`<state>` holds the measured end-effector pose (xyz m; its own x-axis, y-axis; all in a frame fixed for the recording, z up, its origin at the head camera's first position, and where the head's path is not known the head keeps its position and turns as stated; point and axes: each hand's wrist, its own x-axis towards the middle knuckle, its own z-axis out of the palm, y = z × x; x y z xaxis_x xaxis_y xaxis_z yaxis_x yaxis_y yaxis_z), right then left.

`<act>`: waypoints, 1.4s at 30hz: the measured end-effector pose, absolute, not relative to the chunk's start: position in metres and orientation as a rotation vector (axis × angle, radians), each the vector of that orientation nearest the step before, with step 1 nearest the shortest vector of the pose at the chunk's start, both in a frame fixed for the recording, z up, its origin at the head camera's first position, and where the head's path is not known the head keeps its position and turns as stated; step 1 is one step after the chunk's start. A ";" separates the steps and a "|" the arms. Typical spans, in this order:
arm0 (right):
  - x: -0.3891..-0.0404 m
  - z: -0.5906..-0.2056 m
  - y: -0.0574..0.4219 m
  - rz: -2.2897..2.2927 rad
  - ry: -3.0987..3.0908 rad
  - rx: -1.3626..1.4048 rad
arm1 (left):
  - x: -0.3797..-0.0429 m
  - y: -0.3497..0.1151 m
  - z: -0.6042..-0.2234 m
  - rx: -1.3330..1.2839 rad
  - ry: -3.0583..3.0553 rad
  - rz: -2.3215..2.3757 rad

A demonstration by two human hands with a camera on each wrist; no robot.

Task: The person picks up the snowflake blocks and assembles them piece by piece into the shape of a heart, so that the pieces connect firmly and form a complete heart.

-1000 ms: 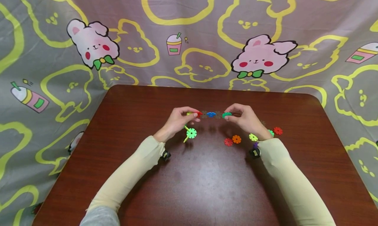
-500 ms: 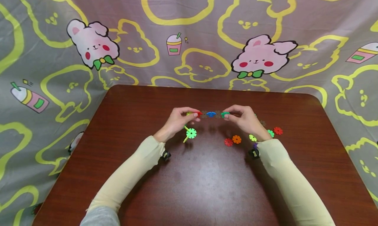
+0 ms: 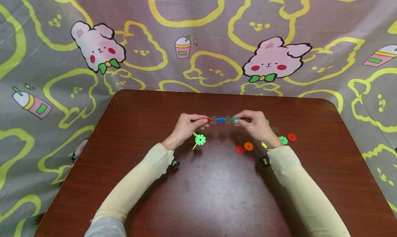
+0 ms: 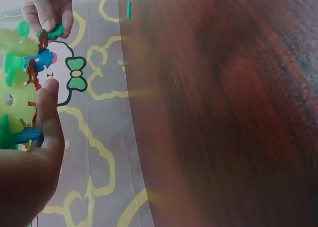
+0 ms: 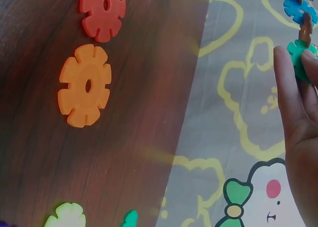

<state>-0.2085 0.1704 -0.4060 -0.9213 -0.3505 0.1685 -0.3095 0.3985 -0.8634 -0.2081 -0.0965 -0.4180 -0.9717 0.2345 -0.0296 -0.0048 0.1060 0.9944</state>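
Note:
My left hand (image 3: 186, 126) pinches the red notched plastic disc (image 3: 209, 119) at one end of a row of interlocked discs held above the table. Beyond the red one come a brown disc (image 3: 214, 120), a blue disc (image 3: 221, 120) and a second brown disc (image 3: 228, 120). At the other end my right hand (image 3: 255, 124) pinches a green disc (image 3: 234, 120), which meets that brown disc. Below the left hand hangs a light green disc (image 3: 200, 140) with yellow pieces; the left wrist view shows more yellow discs (image 4: 20, 105) joined there, partly cut off.
Loose discs lie on the brown table (image 3: 211, 188): an orange disc (image 3: 248, 146), a red one beside it, and several more near the right forearm, some partly hidden by it. A patterned cloth (image 3: 217, 68) hangs behind the table's far edge.
The right hand has shifted slightly left with the green disc, closing the gap to the brown disc. The left hand stays nearly still, gripping the red disc.

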 end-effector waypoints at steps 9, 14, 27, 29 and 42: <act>-0.196 -0.390 0.158 -1.602 2.626 -0.623 | -0.207 -0.096 -0.417 0.182 2.203 2.012; -0.195 -0.393 0.157 -1.608 2.672 -0.649 | -0.207 -0.096 -0.418 0.207 2.239 2.012; -0.212 -0.424 0.166 -1.699 2.692 -0.693 | -0.205 -0.094 -0.419 0.238 2.292 2.022; -0.212 -0.424 0.165 -1.706 2.689 -0.698 | -0.205 -0.094 -0.420 0.229 2.287 2.028; -0.211 -0.417 0.162 -1.733 2.663 -0.728 | -0.204 -0.093 -0.420 0.258 2.304 2.049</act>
<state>-0.2112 0.1619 -0.4173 -0.8936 -0.3011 0.3329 -0.4262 0.3368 -0.8396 -0.2040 -0.0933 -0.4202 -0.9850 0.1553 0.0755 0.0931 0.1093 0.9896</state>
